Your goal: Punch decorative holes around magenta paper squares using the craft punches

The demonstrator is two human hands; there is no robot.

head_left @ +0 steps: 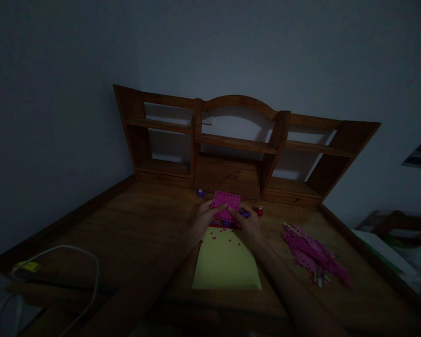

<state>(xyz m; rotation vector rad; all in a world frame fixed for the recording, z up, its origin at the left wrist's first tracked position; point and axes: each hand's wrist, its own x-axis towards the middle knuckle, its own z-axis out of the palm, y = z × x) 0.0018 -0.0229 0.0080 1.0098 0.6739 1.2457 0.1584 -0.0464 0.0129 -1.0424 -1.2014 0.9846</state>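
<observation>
My left hand (pixel 206 216) and my right hand (pixel 247 223) both pinch a pink sheet (pixel 226 204) dotted with punched holes, held just above the wooden desk (pixel 126 234). Under my right fingers shows a small purple punch (pixel 244 214); whether the hand grips it I cannot tell. Below the hands lies a yellow sheet (pixel 226 262) sprinkled with tiny pink dots. A red punch (pixel 259 210) sits just right of my right hand. Another purple punch (pixel 200 192) sits behind my left hand.
A heap of pink punched strips (pixel 312 255) lies at the right of the desk. A wooden shelf unit (pixel 238 145) stands at the back against the wall. A white cable (pixel 73 262) loops over the desk's left front corner. The room is dim.
</observation>
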